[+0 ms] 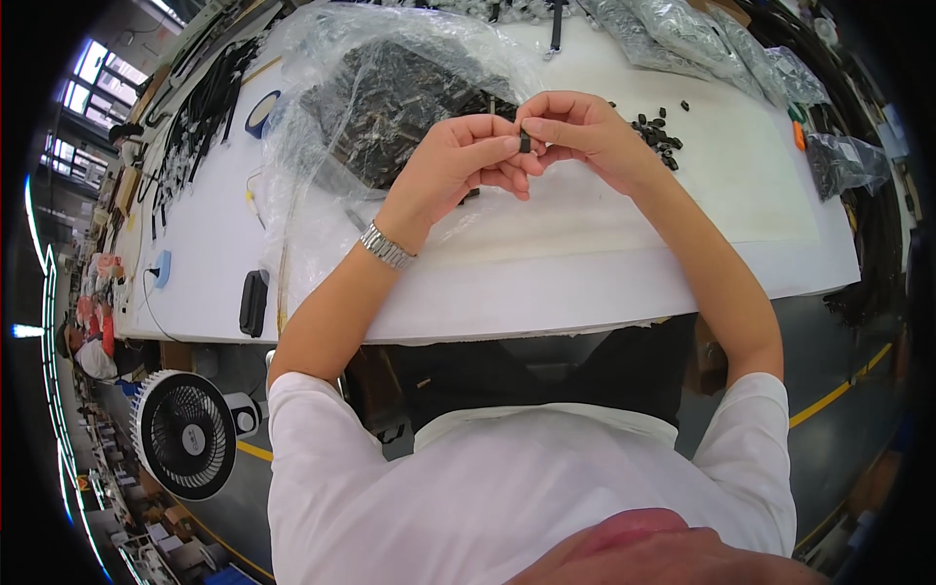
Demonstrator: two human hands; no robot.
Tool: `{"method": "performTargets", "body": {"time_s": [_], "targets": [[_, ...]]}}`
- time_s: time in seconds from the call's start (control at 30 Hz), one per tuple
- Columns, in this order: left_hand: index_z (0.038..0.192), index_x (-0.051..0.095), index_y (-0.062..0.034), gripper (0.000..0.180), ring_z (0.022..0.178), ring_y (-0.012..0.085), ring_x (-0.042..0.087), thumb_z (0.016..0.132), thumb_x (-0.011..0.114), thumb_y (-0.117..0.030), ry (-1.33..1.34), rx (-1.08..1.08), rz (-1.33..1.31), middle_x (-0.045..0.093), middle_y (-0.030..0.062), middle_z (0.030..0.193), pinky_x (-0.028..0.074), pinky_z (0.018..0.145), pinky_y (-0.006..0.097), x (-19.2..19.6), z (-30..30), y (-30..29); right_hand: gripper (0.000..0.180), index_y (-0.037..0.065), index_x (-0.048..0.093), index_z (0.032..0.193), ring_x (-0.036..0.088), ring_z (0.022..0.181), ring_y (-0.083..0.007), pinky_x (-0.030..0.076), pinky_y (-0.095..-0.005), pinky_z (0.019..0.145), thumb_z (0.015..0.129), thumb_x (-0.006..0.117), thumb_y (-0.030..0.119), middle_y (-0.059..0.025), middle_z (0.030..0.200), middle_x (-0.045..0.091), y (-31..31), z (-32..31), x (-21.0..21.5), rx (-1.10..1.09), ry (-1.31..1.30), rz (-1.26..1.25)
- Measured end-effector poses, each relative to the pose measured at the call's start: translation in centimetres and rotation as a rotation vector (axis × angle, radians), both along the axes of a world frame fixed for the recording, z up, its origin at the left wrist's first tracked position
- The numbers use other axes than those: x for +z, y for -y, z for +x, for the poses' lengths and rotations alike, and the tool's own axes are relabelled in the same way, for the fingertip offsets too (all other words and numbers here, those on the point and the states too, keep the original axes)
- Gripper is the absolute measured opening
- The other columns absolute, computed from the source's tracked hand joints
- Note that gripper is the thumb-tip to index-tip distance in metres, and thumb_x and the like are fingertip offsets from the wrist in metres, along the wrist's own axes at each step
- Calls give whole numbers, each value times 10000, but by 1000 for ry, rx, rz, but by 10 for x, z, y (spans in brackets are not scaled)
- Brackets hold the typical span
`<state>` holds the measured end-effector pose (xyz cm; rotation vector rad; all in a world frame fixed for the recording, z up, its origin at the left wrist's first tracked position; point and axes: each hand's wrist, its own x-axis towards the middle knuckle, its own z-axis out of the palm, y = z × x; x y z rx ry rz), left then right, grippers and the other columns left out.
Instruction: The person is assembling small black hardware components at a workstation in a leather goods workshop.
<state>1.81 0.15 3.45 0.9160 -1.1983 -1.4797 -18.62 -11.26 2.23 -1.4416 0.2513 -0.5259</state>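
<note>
A small black plastic piece [525, 143] is held up between my two hands above the white table. My left hand [458, 161], with a metal-band watch on its wrist, pinches the piece from the left with thumb and fingers. From the other side, my right hand [583, 138] closes its thumb and index finger on the same piece. Behind the hands, a large clear plastic bag [317, 68] lies full of similar dark pieces [390, 107]. Several loose black pieces [663, 136] are scattered on the table just right of my right hand.
Around the white table [585, 292] lie a black case [253, 302], a roll of tape [261, 114], black cords [210, 97] at far left and clear bags [673, 39] at far right. An orange-handled tool [799, 135] is near the right edge. A fan [185, 436] stands lower left.
</note>
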Motion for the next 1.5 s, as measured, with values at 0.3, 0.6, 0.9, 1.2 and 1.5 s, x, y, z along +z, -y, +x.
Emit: {"method": "performTargets", "body": {"time_s": [0.3, 0.6, 0.9, 1.2, 1.5], "targets": [[1076, 677, 45, 155, 656, 171, 716, 1008, 583, -57, 208, 219, 102, 748, 144, 887, 630, 638, 315, -15, -4, -15, 117, 1, 723, 983, 644, 744, -85, 564, -257, 684, 986, 713, 118, -31, 872, 697, -19, 15, -11, -154, -105, -358], [1013, 682, 51, 146, 623, 113, 675, 1035, 591, -62, 418, 375, -54, 746, 112, 818, 562, 587, 253, -3, -22, -21, 142, 10, 721, 940, 630, 677, -123, 516, -310, 629, 941, 739, 150, -61, 841, 713, -34, 19, -19, -408, 14, -368], [988, 690, 18, 117, 591, 52, 612, 1035, 615, -59, 633, 461, -132, 719, 39, 756, 478, 560, 209, -6, -29, -12, 233, 42, 685, 814, 683, 711, -302, 532, -400, 686, 904, 745, 248, -102, 780, 730, -30, 16, -22, -623, -132, -854], [942, 674, 8, 116, 583, 35, 615, 1028, 614, -43, 719, 528, -219, 717, 23, 733, 456, 523, 200, -11, -27, -18, 231, 23, 667, 904, 700, 698, -123, 589, -270, 602, 967, 753, 228, -45, 809, 708, -30, 24, -24, -245, -65, -96], [938, 667, -2, 35, 589, 43, 616, 972, 660, 2, 959, 641, -501, 682, 37, 674, 465, 537, 221, -9, -26, -23, 256, 6, 685, 992, 693, 869, -107, 625, -274, 712, 1013, 718, 259, -45, 946, 706, -50, 29, -16, -296, -32, 169]]}}
